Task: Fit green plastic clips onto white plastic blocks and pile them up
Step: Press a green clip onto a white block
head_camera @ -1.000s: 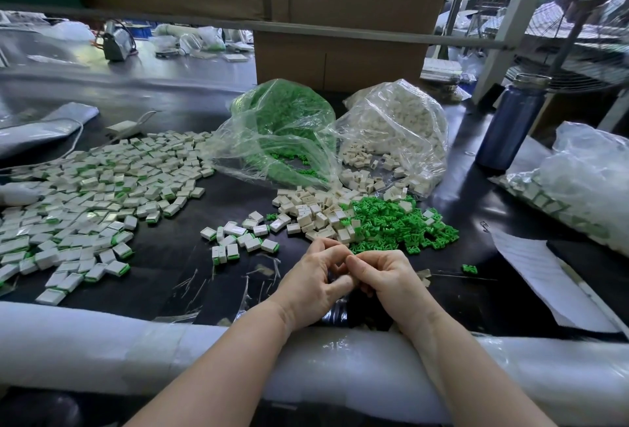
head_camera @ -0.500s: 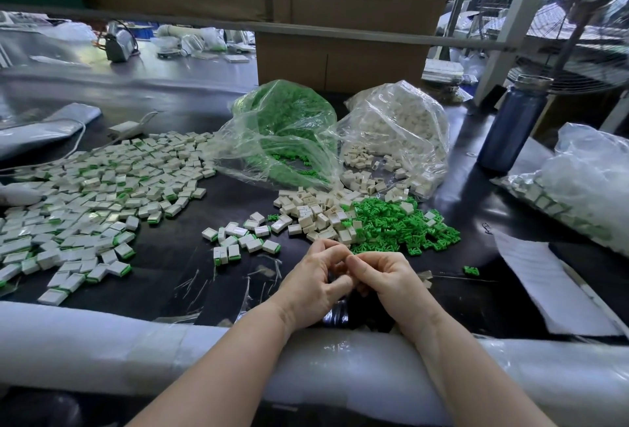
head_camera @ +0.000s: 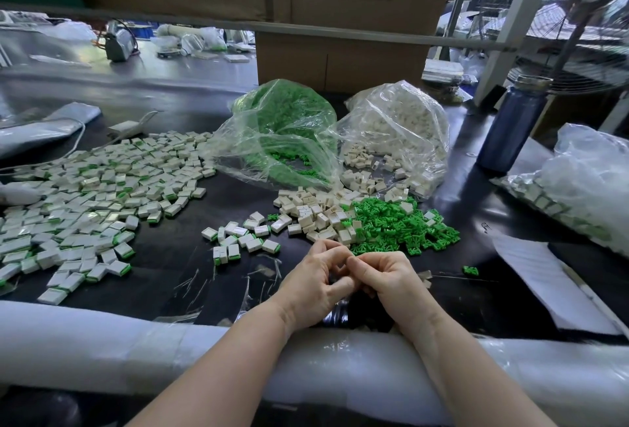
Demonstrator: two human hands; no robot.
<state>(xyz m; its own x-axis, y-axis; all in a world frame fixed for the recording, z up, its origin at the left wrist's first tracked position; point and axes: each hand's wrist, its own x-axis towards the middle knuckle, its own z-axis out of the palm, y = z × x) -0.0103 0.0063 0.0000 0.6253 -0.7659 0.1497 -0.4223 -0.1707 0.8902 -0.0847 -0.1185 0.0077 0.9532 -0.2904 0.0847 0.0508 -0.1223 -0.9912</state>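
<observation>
Two clear bags (head_camera: 282,140) (green clips, white blocks) lie open; curled fingers (head_camera: 326,249) hide any grasp.

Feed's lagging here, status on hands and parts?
Left hand and right hand curled together, piece between hidden. Loose clips, blocks just beyond. Nothing blocking.

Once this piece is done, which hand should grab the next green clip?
Probably the right hand: the loose green clips lie just beyond and right of it. The left hand sits nearer the small group of finished blocks, so it suits dropping the piece there.
</observation>
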